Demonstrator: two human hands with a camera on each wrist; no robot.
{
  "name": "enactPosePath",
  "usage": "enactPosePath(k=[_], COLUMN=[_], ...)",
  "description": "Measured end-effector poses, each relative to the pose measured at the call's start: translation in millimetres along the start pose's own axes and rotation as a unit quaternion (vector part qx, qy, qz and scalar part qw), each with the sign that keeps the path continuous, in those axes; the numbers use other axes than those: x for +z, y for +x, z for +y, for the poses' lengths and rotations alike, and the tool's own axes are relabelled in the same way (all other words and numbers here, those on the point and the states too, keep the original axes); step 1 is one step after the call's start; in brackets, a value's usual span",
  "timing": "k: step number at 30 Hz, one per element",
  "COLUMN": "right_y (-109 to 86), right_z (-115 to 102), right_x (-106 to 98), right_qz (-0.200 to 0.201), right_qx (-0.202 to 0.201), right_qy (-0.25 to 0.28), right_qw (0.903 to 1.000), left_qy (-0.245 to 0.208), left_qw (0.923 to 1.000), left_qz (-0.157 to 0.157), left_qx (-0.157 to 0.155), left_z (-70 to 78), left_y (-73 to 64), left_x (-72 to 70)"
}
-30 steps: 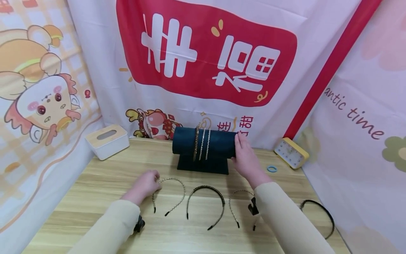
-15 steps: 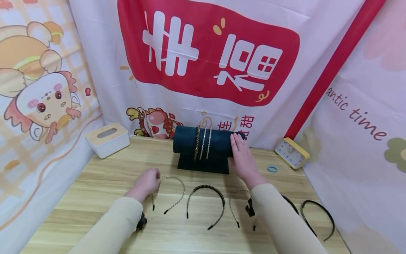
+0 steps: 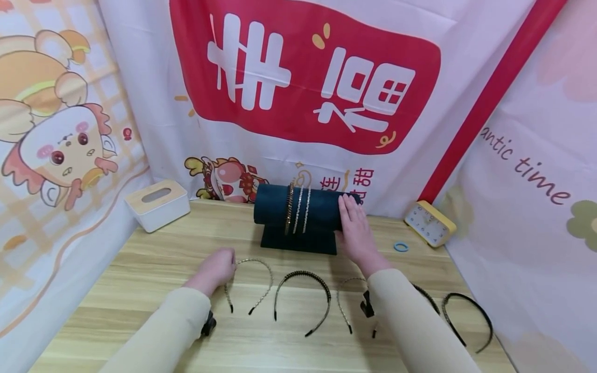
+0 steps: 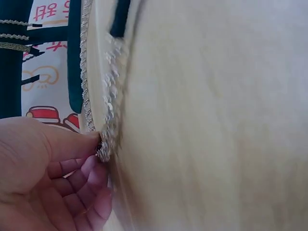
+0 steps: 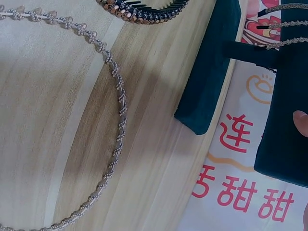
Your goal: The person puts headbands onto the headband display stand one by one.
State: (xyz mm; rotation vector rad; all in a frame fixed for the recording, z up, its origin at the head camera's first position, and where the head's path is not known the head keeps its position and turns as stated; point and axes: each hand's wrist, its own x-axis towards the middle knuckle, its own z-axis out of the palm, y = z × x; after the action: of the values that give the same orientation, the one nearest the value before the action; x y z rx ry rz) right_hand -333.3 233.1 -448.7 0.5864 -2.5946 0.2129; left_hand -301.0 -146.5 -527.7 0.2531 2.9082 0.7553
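Observation:
In the head view my left hand (image 3: 216, 269) pinches a beaded headband (image 3: 271, 274) near the left end of the row. The left wrist view shows thumb and fingertips gripping its sparkling silver band (image 4: 109, 96). My right hand (image 3: 358, 230) rests with extended fingers on the right end of a dark teal padded display roll (image 3: 272, 204). Around that roll sit a gold-brown headband (image 3: 288, 210) and two silver ones, a left one (image 3: 297, 211) and a right one (image 3: 306, 211). The right wrist view catches only a fingertip (image 5: 301, 122) on the roll.
More headbands lie on the wooden table: a dark beaded one (image 3: 303, 272), a thin beaded one (image 3: 339, 305) partly under the right sleeve, and black ones (image 3: 482, 313) at right. A tissue box (image 3: 165, 212), a yellow clock (image 3: 430, 224) and a blue ring (image 3: 400, 247) stand or lie farther back.
My right hand has slid slightly left from the roll's end onto its top. My left fingers have drawn in on the headband, whose tips have shifted slightly right.

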Motion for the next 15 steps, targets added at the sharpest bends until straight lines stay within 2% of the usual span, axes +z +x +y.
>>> enactPosePath(k=[2,4,6,7,9,11,13,15], right_y=[0.8,1.4,1.7,1.9,2.0,2.2,2.5,2.7], right_z=[0.3,1.1,2.6,3.4,4.6,4.9,4.2,3.0], right_x=[1.0,2.3,3.4,3.6,3.6,2.9,2.0,1.3], right_qz=[0.007,0.019,0.034,0.04,0.05,0.049,0.042,0.035], right_qx=[0.0,0.005,0.007,0.008,0.01,0.011,0.015,0.02], right_qy=[0.014,0.035,0.055,0.063,0.074,0.074,0.069,0.065], right_qw=[0.9999,0.9992,0.9979,0.9972,0.996,0.996,0.9966,0.9971], left_qy=[-0.017,-0.054,-0.122,-0.166,-0.255,-0.339,-0.396,-0.434], left_qw=[0.9998,0.9985,0.9924,0.9859,0.9662,0.9381,0.9135,0.8936], left_qz=[-0.004,-0.004,-0.009,-0.011,-0.021,-0.047,-0.066,-0.083], left_qx=[-0.003,-0.006,-0.015,-0.019,-0.033,-0.051,-0.065,-0.078], left_z=[-0.9,-3.4,-5.7,-6.7,-8.9,-9.7,-10.9,-11.0], left_y=[0.5,2.0,3.6,4.6,5.7,5.4,4.1,1.5], left_x=[-1.2,-2.5,-4.7,-6.4,-11.1,-18.5,-26.5,-34.9])
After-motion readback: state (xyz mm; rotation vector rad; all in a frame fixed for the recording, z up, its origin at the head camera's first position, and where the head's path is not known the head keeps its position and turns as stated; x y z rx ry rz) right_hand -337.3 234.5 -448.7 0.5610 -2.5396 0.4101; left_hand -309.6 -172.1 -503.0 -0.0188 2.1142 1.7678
